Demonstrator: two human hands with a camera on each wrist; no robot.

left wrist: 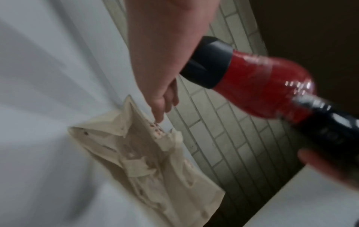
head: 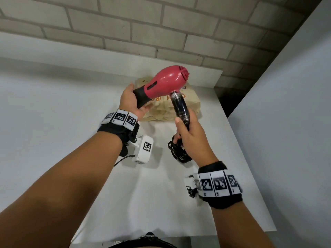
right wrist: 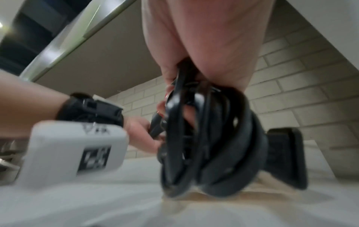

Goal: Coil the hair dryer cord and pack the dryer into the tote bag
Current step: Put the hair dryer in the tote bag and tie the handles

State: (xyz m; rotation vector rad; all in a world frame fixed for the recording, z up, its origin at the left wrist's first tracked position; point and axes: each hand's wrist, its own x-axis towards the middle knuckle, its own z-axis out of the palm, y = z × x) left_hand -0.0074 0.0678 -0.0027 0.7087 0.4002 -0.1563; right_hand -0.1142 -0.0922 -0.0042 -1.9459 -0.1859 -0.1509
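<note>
I hold a red hair dryer (head: 166, 83) in the air above the beige tote bag (head: 193, 101), which lies crumpled on the white table. My right hand (head: 184, 122) grips its black handle (head: 180, 108) together with the coiled black cord (head: 179, 151), which hangs below the fist. In the right wrist view the cord coil (right wrist: 209, 145) dangles just over the table, with the plug (right wrist: 287, 156) behind it. My left hand (head: 138, 97) cups the end of the black nozzle (left wrist: 207, 61) with its palm. Its fingers (left wrist: 161, 107) are relaxed and point down toward the tote bag (left wrist: 151, 161).
The white table (head: 71, 104) runs to a brick wall (head: 161, 24) at the back. To the right the table ends at an edge (head: 250, 167), with a dark gap (head: 229, 101) and a white panel (head: 286, 104) beyond it. The bag lies near the back right corner.
</note>
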